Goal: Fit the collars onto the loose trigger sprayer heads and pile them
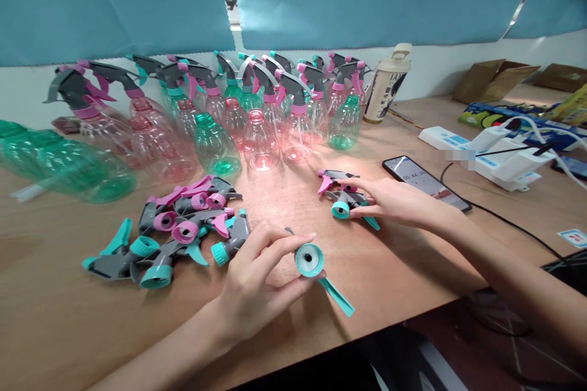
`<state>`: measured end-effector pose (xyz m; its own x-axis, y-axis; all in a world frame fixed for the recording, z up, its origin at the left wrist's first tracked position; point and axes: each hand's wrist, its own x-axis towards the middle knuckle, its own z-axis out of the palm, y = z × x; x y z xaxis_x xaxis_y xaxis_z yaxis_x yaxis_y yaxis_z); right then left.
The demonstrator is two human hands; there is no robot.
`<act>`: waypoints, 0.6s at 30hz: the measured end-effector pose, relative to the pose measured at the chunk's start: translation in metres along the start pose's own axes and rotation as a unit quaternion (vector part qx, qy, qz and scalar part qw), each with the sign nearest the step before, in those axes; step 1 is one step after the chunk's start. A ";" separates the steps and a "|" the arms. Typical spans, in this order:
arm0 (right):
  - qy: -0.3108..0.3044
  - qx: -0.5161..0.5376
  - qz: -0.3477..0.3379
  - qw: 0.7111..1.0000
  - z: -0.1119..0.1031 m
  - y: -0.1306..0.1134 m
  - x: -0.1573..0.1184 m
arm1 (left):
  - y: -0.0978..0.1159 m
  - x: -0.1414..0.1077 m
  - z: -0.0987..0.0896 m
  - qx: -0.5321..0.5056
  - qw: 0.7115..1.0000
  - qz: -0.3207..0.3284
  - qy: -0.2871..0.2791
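My left hand (257, 284) pinches a teal-collared trigger spray head (310, 260) between thumb and fingers above the table's front edge. Its collar opening faces me, and its teal trigger points down to the right. My right hand (398, 200) has its thumb and fingers around another teal-collared spray head (340, 210) on the table, partly hiding it. A pink-and-grey spray head (326, 180) lies just behind, under the index fingertip. Left of my left hand is a pile of loose pink spray heads (185, 231) and teal spray heads (156, 275).
Bottles with spray heads fitted (299, 134) stand at the back, with open pink bottles (262, 149) and green bottles (215, 149) before them. To the right are a tumbler (387, 85), a phone (424, 182), a power strip (486, 155) with cables, and a cardboard box (488, 80).
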<state>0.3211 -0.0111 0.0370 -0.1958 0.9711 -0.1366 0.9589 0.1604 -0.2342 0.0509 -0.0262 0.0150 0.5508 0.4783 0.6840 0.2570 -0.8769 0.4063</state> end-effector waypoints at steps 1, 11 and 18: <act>-0.002 0.002 -0.001 1.000 0.000 0.000 0.000 | 0.000 -0.001 0.000 0.001 1.000 -0.003 -0.002; 0.004 0.048 -0.040 0.998 -0.006 -0.005 -0.004 | 0.001 0.001 0.001 0.009 0.998 -0.055 -0.020; 0.116 0.146 -0.150 0.971 -0.019 -0.060 -0.042 | 0.002 0.004 -0.001 0.022 0.998 -0.060 -0.007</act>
<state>0.2760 -0.0578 0.0746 -0.3731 0.9077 0.1918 0.7600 0.4176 -0.4980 0.0529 -0.0261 0.0187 0.5258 0.5789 0.6232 0.3566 -0.8152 0.4564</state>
